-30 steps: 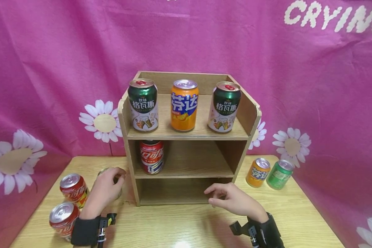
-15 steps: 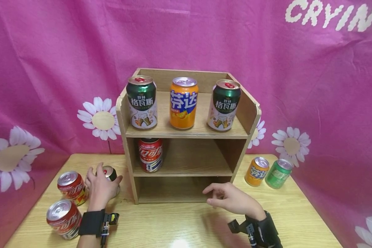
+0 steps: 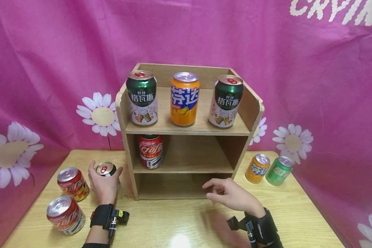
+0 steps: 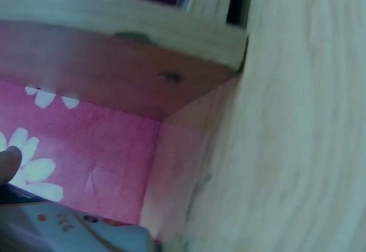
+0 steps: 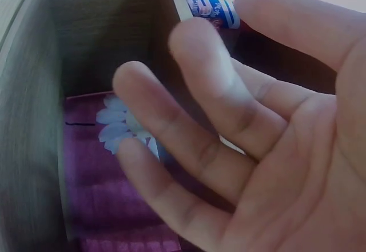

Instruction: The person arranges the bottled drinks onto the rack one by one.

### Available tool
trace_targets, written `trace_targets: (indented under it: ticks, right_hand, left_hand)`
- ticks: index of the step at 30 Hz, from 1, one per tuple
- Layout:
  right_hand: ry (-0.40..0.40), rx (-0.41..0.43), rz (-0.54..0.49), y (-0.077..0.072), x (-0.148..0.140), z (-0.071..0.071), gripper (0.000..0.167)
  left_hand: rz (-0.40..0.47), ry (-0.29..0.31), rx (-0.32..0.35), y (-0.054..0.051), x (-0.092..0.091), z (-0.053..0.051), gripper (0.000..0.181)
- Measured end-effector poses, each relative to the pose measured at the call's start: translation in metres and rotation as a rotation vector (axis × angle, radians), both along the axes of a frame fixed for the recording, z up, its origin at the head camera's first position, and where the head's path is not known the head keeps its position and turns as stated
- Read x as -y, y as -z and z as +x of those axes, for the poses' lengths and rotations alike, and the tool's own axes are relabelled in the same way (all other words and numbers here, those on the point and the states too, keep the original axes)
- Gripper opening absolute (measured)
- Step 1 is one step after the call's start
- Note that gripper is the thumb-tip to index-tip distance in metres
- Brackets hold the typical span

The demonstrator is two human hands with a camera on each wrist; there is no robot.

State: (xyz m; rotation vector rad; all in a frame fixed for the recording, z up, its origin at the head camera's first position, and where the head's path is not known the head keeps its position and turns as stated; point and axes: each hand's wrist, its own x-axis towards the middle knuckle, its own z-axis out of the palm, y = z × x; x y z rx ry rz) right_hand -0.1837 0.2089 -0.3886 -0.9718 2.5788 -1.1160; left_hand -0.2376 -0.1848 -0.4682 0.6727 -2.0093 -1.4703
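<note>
Left of the shelf, my left hand (image 3: pixel 104 187) grips a kvass can (image 3: pixel 106 169) with a gold top and red tab. Its thumb lies on the can's right side, its fingers on the left. In the left wrist view, part of the can's pale side (image 4: pixel 68 226) and a thumb tip (image 4: pixel 8 163) show at the lower left. My right hand (image 3: pixel 230 194) hovers before the bottom compartment of the wooden shelf (image 3: pixel 186 132), holding nothing. Loosely bent fingers (image 5: pixel 206 63) fill much of the right wrist view.
Two red cola cans (image 3: pixel 72 184) stand at the left. A small orange Fanta can (image 3: pixel 257 168) and a green can (image 3: pixel 279 171) stand right. On the top shelf are two kvass cans (image 3: pixel 141 98) around an orange Fanta can (image 3: pixel 184 100); a cola can (image 3: pixel 151 151) is below.
My left hand has come down around the kvass can, thumb and fingers now on either side of it. The right hand has barely moved. The head view has shifted slightly.
</note>
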Motion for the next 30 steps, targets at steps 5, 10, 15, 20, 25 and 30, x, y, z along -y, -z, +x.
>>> trace_targets:
  ticks: [5, 10, 15, 20, 25, 30]
  right_hand:
    - [0.030, -0.014, -0.020, -0.003, -0.001, -0.001, 0.020]
    - [0.017, 0.006, -0.018, -0.003, -0.002, -0.001, 0.022]
    - [-0.009, 0.049, -0.015, -0.001, -0.003, -0.001, 0.025]
    - [-0.014, 0.074, -0.003, 0.000, -0.002, -0.002, 0.026]
    - [-0.024, 0.075, -0.001, 0.001, -0.002, -0.001, 0.027]
    - [-0.026, 0.058, -0.010, 0.001, -0.005, -0.002, 0.026]
  left_hand:
    - [0.118, -0.022, -0.037, 0.001, 0.000, -0.005, 0.095]
    - [0.190, -0.011, -0.069, 0.004, 0.000, -0.006, 0.095]
    - [0.177, -0.016, -0.048, 0.012, 0.003, -0.004, 0.090]
    - [0.151, -0.027, -0.038, 0.012, 0.009, -0.003, 0.085]
    - [0.138, 0.020, -0.063, 0.001, 0.011, 0.000, 0.083]
    - [0.114, 0.086, -0.176, -0.019, 0.007, 0.006, 0.078]
